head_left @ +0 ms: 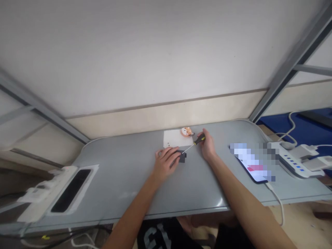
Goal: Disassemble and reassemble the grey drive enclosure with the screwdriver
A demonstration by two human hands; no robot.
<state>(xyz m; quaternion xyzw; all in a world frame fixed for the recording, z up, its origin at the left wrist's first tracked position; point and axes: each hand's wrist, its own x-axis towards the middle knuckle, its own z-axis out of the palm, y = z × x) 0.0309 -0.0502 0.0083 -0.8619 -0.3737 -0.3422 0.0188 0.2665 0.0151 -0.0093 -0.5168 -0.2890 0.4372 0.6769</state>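
A small dark grey, box-like part (183,157) lies on the grey table, partly covered by my left hand (167,159), whose fingers press down and close around it. My right hand (207,144) grips the black and yellow handle of a screwdriver (199,139). Its thin metal shaft slants down to the left, and the tip meets the dark part near my left fingertips. Just beyond the hands is a white sheet of paper (173,137) with several tiny dark specks on it, perhaps screws. An orange and white animal-faced case (186,131) rests on the sheet's right corner.
At the right a lit phone (250,164), partly pixelated, is joined to a white cable, beside a white power strip (295,162) with plugs. To the left lie a dark phone (71,190) and another white power strip (49,193). A wall stands behind the table (124,155).
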